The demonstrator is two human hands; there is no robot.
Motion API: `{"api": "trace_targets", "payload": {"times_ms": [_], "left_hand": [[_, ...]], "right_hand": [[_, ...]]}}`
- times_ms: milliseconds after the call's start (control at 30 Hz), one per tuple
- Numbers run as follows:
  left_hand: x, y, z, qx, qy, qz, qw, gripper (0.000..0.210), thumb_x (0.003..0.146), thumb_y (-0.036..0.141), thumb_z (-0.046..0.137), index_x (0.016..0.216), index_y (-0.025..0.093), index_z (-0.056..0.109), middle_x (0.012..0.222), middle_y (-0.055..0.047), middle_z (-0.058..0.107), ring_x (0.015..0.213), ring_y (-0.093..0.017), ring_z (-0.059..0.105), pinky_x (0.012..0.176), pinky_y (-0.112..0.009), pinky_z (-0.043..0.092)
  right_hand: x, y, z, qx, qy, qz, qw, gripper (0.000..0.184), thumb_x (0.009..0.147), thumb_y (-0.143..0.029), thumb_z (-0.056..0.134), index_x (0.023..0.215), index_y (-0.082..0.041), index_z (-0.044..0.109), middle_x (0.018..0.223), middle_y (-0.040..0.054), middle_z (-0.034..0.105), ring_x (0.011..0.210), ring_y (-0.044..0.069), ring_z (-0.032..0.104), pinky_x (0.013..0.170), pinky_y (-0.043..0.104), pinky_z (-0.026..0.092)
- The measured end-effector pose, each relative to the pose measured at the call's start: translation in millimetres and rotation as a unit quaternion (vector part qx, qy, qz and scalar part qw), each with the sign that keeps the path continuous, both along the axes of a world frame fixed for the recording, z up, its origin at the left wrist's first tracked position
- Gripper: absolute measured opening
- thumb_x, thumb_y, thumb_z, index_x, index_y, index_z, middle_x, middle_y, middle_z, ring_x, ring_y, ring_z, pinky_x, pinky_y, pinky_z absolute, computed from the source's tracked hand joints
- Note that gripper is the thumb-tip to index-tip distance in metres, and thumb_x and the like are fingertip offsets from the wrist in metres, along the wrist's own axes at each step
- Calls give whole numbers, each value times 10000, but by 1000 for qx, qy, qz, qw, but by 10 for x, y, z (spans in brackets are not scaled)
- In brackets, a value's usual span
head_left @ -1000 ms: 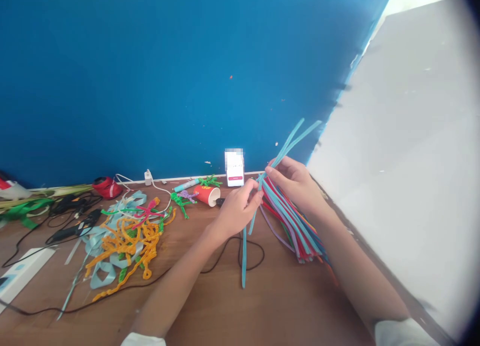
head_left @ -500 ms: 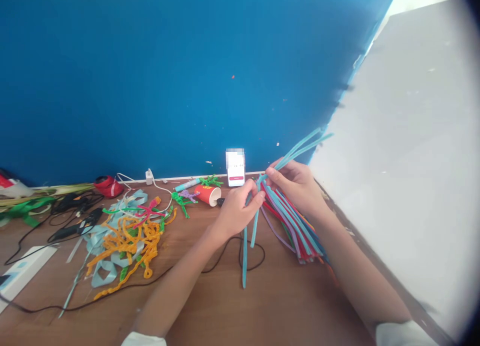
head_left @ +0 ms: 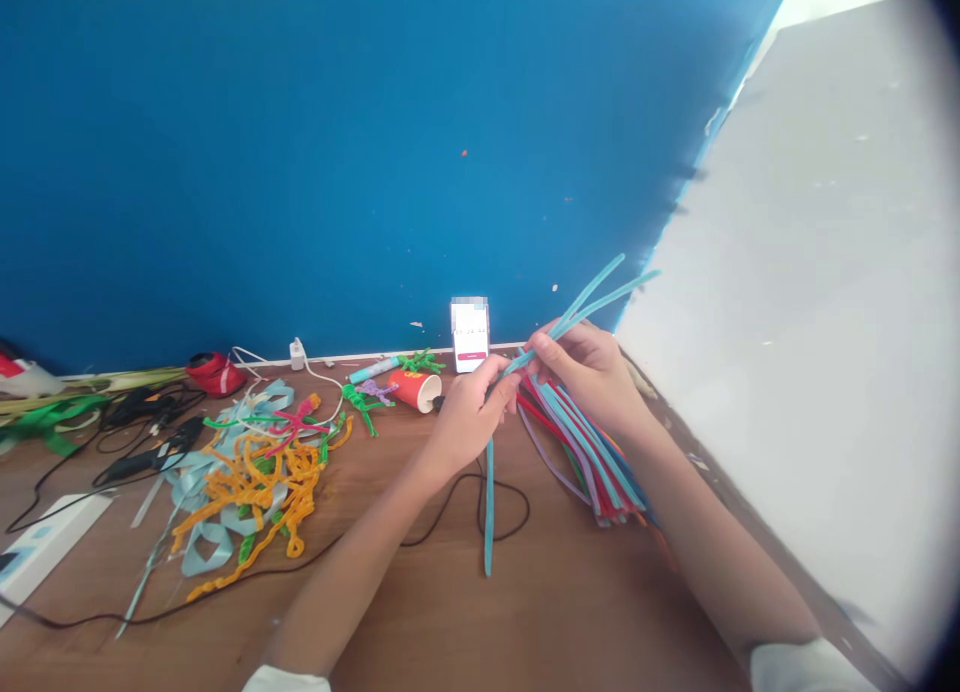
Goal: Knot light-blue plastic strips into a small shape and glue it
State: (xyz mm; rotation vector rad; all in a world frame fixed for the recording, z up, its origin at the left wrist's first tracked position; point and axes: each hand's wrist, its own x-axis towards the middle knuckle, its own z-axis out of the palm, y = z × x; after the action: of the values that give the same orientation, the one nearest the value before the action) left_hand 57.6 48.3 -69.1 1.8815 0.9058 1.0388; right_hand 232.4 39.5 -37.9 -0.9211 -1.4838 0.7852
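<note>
Light blue pipe cleaners run between my two hands, their two free ends spread apart up and to the right. My right hand pinches them between thumb and fingers. Closed on their lower left part is my left hand, whose fingers hide some of the crossing. Another light blue pipe cleaner points down toward the table below my left hand. Beneath my right hand and forearm lies a bundle of pipe cleaners in red, purple, blue and other colours.
A phone leans on the blue wall behind my hands. To the left are a red paper cup, a marker and green twisted figures. Farther left sit tangled orange pipe cleaners, a black cable and a white power strip.
The blue ends at the upper right have spread wider apart. One of two strands hanging below my left hand no longer hangs there. My left hand has shifted slightly.
</note>
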Motion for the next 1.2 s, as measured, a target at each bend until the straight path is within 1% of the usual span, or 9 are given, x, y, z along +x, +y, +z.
{"api": "trace_targets", "payload": {"times_ms": [267, 367, 533, 667, 733, 800, 867, 1000, 1200], "left_hand": [[-28, 42, 22, 45, 41, -21, 998, 256, 1008, 356, 496, 876, 198, 647, 805, -5, 723, 718, -144, 664, 721, -264, 491], [-11, 59, -21, 113, 45, 38, 992, 179, 984, 334, 549, 971, 208, 676, 923, -33, 749, 859, -184, 693, 776, -296, 511], [46, 36, -121, 386, 15, 216, 897, 269, 877, 197, 687, 1137, 202, 618, 1083, -85, 722, 1049, -236, 643, 925, -390, 484], [20, -16, -143, 492, -13, 111, 863, 221, 869, 104, 630, 1065, 205, 605, 832, -19, 722, 761, -163, 647, 740, -311, 486], [-1, -36, -124, 432, 6, 51, 901, 134, 920, 150, 569, 1029, 202, 626, 791, -18, 721, 706, -149, 643, 688, -292, 481], [-5, -49, -96, 274, 26, -5, 961, 169, 986, 250, 499, 1039, 193, 650, 846, -44, 742, 746, -154, 672, 690, -287, 498], [10, -58, -68, 89, 4, -70, 994, 317, 1028, 377, 425, 1113, 176, 655, 952, -83, 759, 808, -171, 698, 684, -285, 512], [59, -77, -12, -101, -109, -148, 978, 541, 1011, 576, 369, 1204, 151, 642, 1059, -143, 750, 844, -216, 716, 645, -293, 508], [39, -72, 66, -126, -208, -35, 969, 507, 969, 626, 444, 1077, 175, 650, 899, -86, 728, 742, -183, 693, 593, -257, 497]], "right_hand": [[18, -1, 27, -12, 13, -31, 999, 386, 894, -543, 671, 778, -176, 701, 570, -9, 641, 510, 102, 572, 526, 224, 463], [15, -5, 20, -15, 16, -29, 999, 380, 892, -535, 676, 777, -174, 707, 578, -7, 640, 517, 104, 575, 531, 225, 467], [36, 0, 6, -12, 58, -47, 997, 336, 895, -511, 684, 834, -183, 727, 600, -1, 652, 522, 116, 584, 525, 237, 465], [46, -3, 16, 21, 83, -93, 992, 304, 900, -482, 692, 849, -185, 737, 624, 7, 673, 527, 113, 586, 509, 227, 454], [42, -11, 21, 38, 92, -104, 990, 296, 910, -468, 685, 857, -181, 737, 659, 19, 697, 537, 112, 599, 489, 219, 437], [33, -23, 22, 49, 106, -103, 988, 287, 920, -459, 675, 879, -181, 735, 700, 30, 718, 553, 115, 618, 485, 217, 440], [19, -38, 18, 61, 119, -97, 986, 274, 926, -452, 669, 899, -185, 729, 728, 33, 726, 566, 119, 632, 490, 220, 454], [-19, -72, 21, 57, 114, -67, 990, 266, 911, -465, 681, 923, -200, 701, 738, 31, 724, 585, 138, 657, 500, 240, 486], [-50, -96, 40, 24, 29, 20, 999, 327, 911, -517, 658, 829, -200, 658, 649, 14, 690, 554, 144, 644, 525, 266, 524]]}}
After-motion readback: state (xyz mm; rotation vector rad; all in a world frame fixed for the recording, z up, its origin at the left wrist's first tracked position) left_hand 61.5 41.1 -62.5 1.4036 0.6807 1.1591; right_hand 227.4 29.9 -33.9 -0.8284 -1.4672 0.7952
